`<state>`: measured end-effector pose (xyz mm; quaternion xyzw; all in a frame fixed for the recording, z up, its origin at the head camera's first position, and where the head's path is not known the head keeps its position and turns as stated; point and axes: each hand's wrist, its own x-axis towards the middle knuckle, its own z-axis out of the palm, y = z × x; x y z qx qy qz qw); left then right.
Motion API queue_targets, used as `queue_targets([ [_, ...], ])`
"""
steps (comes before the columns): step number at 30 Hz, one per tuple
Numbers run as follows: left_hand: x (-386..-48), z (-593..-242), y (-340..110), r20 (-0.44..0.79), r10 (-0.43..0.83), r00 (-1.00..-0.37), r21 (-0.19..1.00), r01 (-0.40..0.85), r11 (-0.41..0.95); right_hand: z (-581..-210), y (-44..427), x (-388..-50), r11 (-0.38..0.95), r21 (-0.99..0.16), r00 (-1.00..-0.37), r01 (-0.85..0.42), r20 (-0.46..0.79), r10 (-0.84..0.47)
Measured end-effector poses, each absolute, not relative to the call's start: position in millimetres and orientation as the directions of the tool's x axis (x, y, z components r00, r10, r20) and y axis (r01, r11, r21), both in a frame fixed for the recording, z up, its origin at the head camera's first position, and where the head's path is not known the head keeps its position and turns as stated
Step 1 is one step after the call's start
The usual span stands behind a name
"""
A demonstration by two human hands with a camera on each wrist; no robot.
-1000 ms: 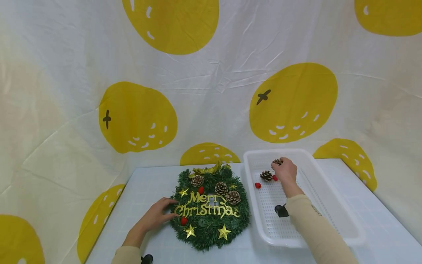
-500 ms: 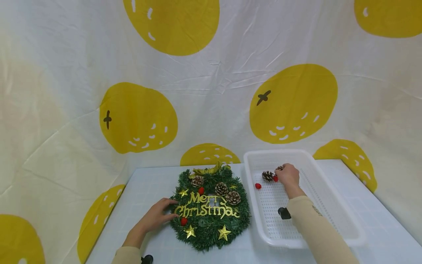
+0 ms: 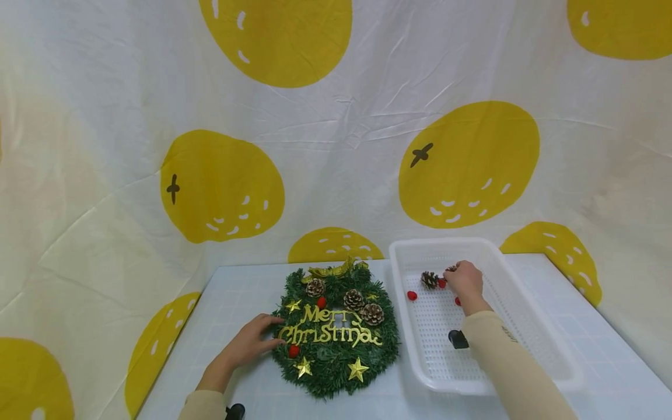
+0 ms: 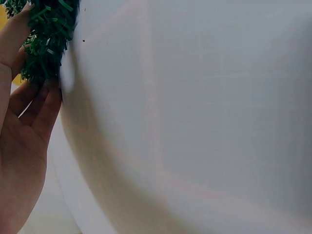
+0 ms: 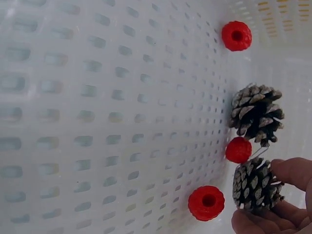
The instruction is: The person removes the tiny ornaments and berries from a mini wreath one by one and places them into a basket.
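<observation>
Five loose pieces lay in the white basket (image 3: 457,386): two pine cones and three red berry-like pieces.

Right hand (image 3: 469,283): inside the basket, fingers bent, with one pine cone (image 5: 257,185) held between thumb and fingertips; a thin wire showed at that cone's end. Second pine cone (image 5: 257,113) rested free near it. One red piece (image 5: 239,149) lay between the two cones, a second red piece (image 5: 206,202) near the fingers, a third red piece (image 5: 237,35) apart, past the free cone.

Left hand (image 3: 252,341): at the left edge of the wreath (image 3: 322,385), fingers relaxed and parted from the thumb, tips touching the greenery. No separate piece seen in it.

Wreath lay flat on the table (image 3: 241,291), left of the basket. On it: three cones, two red pieces, at least four gold stars, a gold ribbon (image 3: 331,270) at the top and gold "Merry Christmas" lettering (image 3: 328,333).

Progress, judged from this split: most ornaments sat on the wreath; the five basket pieces remained off it, only one of them in hand. Whether the mounted pieces were fastened could not be told.
</observation>
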<state>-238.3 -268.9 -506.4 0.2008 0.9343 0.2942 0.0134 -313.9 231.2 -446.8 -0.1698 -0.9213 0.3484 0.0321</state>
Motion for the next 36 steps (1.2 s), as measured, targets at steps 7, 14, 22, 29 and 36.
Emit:
queue_targets([
  [7, -238, -506, -269, 0.096, 0.386, -0.918, 0.562, 0.370, 0.740, -445, 234, -319, 0.716, -0.641, -0.940, 0.278, -0.029, 0.340],
  [14, -237, -506, -269, 0.088, 0.381, -0.920, 0.565, 0.361, 0.742, -434, 228, -323, 0.728, -0.646, -0.947, 0.230, 0.026, 0.321],
  [22, -238, -505, -269, 0.090, 0.387, -0.918, 0.563, 0.368, 0.740, -409, 203, -324, 0.701, -0.700, -0.971, 0.134, 0.050, 0.235],
  [29, -237, -504, -269, 0.083, 0.380, -0.921, 0.563, 0.358, 0.745, -386, 171, -317, 0.668, -0.744, -0.988, 0.000, 0.102, 0.113],
  [36, -236, -503, -268, 0.075, 0.378, -0.923, 0.574, 0.350, 0.740, -368, 132, -298, 0.622, -0.768, -0.984, -0.152, 0.177, -0.021],
])
